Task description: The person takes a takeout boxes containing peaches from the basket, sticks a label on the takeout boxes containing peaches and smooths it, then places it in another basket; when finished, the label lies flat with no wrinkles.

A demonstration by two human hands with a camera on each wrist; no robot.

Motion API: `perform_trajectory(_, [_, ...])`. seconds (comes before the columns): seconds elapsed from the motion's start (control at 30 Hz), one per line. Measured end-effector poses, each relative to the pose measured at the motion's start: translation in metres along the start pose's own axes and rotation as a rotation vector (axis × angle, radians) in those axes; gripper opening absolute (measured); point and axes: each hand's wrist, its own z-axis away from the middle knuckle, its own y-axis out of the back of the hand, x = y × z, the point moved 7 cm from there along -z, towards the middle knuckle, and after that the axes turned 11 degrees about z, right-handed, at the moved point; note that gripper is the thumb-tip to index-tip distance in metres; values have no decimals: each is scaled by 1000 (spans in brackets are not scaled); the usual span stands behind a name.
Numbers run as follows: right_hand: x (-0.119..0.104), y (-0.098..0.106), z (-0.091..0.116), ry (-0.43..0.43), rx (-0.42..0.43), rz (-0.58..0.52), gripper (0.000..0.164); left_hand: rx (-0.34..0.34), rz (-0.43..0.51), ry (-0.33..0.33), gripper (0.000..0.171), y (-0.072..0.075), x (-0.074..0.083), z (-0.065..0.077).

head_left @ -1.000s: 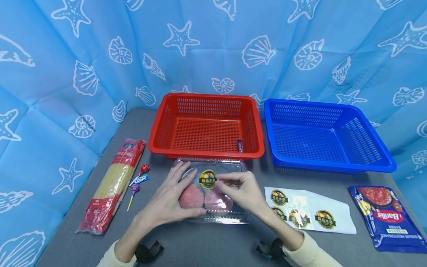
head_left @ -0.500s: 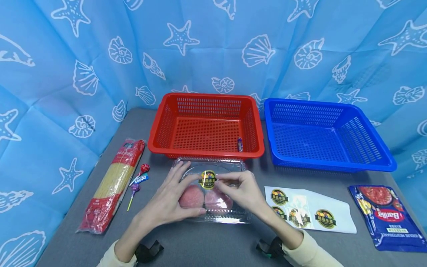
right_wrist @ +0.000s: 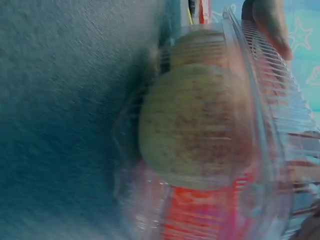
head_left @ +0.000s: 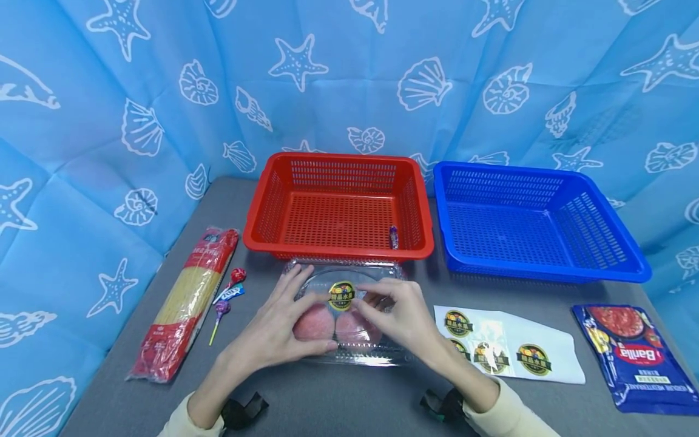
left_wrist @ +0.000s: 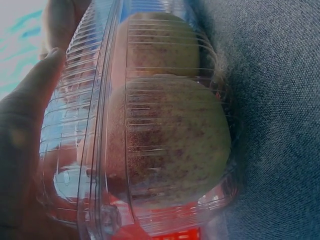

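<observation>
A clear plastic clamshell box (head_left: 377, 358) of peaches (head_left: 314, 321) sits on the table, a round black-and-gold sticker (head_left: 341, 295) lying on its lid. My left hand (head_left: 281, 321) rests over the box's left side with fingers spread, the index fingertip at the sticker's left edge and the thumb along the near side. At the sticker's right edge, my right hand (head_left: 401, 312) touches the lid with index fingertip and thumb tip slightly apart. Both wrist views show the peaches (left_wrist: 170, 140) through the ribbed wall; the right one is blurred.
Behind the box stand a red basket (head_left: 338, 247) holding a small purple-wrapped candy (head_left: 394, 238), and a blue basket (head_left: 546, 273). Noodles (head_left: 188, 291) and lollipops (head_left: 221, 308) lie left. At right are a sticker sheet (head_left: 557, 340) and a Barilla pouch (head_left: 636, 364).
My right thumb and index finger have parted a little at the sticker's edge. The left hand, the box and the other things have stayed in place.
</observation>
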Motion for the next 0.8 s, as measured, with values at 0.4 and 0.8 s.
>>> perform_trajectory(0.4, [-22,-23,-17,132,-170,326,29,-28,11,11,64,-3,-3,0])
perform_trajectory(0.8, [-16,-31,-24,68,-217,302,29,-28,23,9,64,-3,-2,1])
